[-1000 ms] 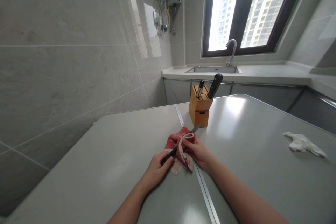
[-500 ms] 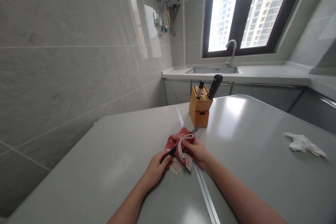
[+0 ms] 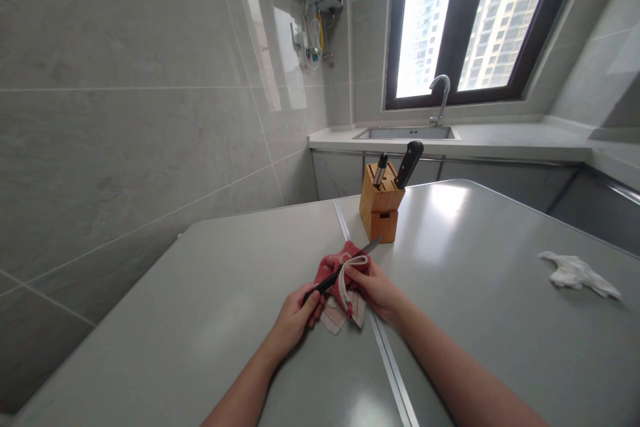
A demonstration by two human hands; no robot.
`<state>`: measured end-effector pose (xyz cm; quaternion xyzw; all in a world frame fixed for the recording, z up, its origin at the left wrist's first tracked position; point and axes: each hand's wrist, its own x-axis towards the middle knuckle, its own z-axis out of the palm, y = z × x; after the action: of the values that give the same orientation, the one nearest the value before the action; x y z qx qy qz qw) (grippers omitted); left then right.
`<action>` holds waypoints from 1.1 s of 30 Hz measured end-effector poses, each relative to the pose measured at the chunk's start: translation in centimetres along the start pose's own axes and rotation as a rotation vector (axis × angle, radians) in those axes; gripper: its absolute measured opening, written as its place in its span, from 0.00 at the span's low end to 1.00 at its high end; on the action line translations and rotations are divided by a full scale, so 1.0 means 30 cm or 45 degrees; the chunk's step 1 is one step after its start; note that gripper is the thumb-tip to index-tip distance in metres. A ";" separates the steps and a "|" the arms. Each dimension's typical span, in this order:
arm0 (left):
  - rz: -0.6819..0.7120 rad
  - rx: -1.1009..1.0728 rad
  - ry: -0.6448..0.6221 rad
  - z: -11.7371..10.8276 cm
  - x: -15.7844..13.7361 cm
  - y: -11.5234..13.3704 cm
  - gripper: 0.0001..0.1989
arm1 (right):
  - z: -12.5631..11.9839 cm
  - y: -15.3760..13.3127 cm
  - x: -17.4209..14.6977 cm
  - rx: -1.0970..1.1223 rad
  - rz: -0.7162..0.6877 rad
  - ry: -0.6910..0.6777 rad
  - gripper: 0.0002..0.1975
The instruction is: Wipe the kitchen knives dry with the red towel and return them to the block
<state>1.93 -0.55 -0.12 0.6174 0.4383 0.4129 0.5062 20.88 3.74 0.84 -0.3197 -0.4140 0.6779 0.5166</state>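
My left hand (image 3: 296, 311) is closed round the black handle of a knife (image 3: 327, 282). The blade points up and to the right, partly covered by a red and white cloth (image 3: 334, 267), with its tip bare beyond the fabric. My right hand (image 3: 377, 287) pinches a fold of that cloth around the blade. The cloth's pale corners hang down toward the tabletop. Just behind the blade tip stands a wooden knife block (image 3: 381, 203), with a large black-handled knife (image 3: 410, 163) and a second, smaller black and silver handle (image 3: 381, 170) sticking out of its top.
All this is over a grey folding table (image 3: 225, 280) with a metal seam down its middle. A crumpled white cloth (image 3: 577, 275) lies at the right. Beyond the table are a counter with a sink (image 3: 407, 134), a faucet (image 3: 442, 100) and a window.
My left hand has shifted its hold on the handle, and more of the black handle shows. The knife lies slightly higher against the cloth. My right hand has barely moved.
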 end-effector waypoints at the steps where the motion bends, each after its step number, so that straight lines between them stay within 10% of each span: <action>1: 0.003 -0.005 0.001 0.001 0.000 0.000 0.19 | -0.001 0.002 0.001 -0.002 0.005 0.004 0.17; 33: 0.037 -0.063 0.102 -0.001 -0.002 0.008 0.18 | 0.003 -0.004 -0.010 -0.053 -0.026 -0.096 0.16</action>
<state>1.94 -0.62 0.10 0.5939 0.4388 0.4552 0.4975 20.93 3.45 1.00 -0.3005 -0.4503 0.6754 0.5008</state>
